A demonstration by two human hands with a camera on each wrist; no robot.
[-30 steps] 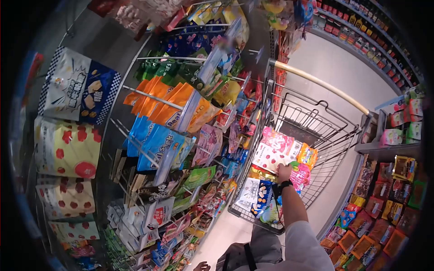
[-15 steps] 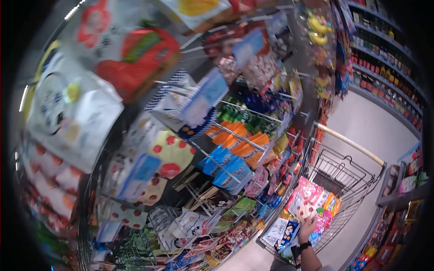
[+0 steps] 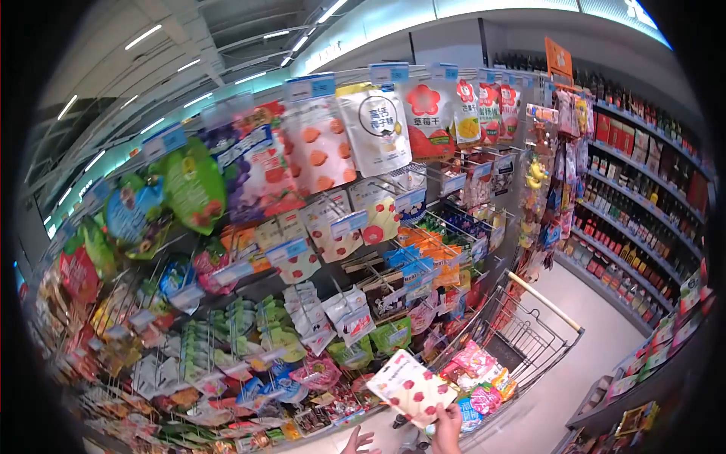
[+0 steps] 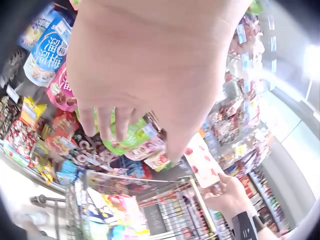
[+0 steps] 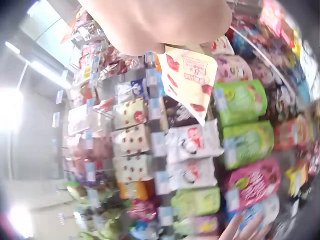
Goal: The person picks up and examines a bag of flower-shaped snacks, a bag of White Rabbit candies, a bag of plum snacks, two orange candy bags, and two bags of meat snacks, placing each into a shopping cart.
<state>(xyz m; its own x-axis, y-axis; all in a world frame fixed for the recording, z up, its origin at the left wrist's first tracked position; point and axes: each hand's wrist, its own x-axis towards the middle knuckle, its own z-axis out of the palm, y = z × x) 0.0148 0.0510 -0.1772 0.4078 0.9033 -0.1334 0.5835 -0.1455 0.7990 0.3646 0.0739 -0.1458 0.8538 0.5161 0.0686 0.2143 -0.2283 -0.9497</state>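
Hanging snack bags (image 3: 382, 129) crowd a store aisle (image 3: 560, 378), where a right hand (image 3: 448, 431) pinches the near edge of a cream pouch (image 3: 412, 390) printed with red fruit, held in the air near a shopping cart (image 3: 546, 303). Close by, the left hand (image 3: 360, 442) holds nothing, its fingers apart. Flat in the grip, the pouch looks light and pliable, its surface probably slick and easily creased, so a firm pinch at the edge, thumb on the face, should spare the contents.
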